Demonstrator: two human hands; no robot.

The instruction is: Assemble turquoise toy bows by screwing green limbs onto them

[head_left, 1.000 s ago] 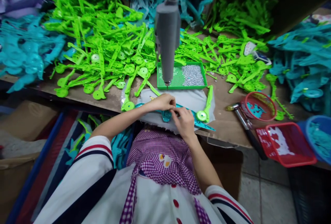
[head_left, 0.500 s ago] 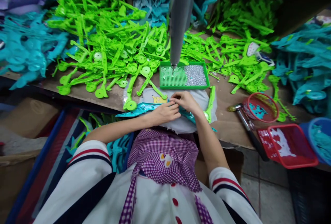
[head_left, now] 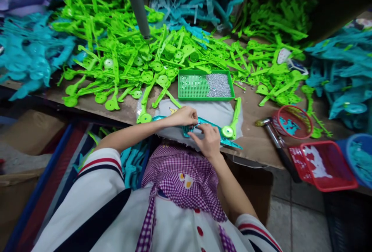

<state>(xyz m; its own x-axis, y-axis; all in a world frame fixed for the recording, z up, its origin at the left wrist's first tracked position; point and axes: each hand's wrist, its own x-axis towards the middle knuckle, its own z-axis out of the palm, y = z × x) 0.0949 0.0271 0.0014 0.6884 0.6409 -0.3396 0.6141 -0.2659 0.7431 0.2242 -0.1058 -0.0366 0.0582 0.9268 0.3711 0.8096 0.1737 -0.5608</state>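
A long teal plastic part (head_left: 231, 142) lies across the grey cloth (head_left: 215, 108) at the table's front edge. My left hand (head_left: 185, 116) is closed with its fingertips on the middle of this part, from the far side. My right hand (head_left: 208, 138) pinches the same part from the near right, with thumb and forefinger at its middle. Fingers partly hide that spot, and small details there are too fine to make out. One green plastic arm (head_left: 236, 114) lies by the part's right end, another green arm (head_left: 144, 117) by its left end.
Behind the cloth stands a green tray (head_left: 179, 85) with small metal pieces. A hanging grey power screwdriver (head_left: 139, 11) is above the green heap (head_left: 116, 50). At right lie a hammer (head_left: 279, 147), a red round basket (head_left: 308, 122), a red square basket (head_left: 353, 174) and a blue tub (head_left: 348, 139).
The hanging screwdriver has swung left, away from over the tray. Both hands have shifted on the teal part, which now sits differently; my right hand has come nearer my body.
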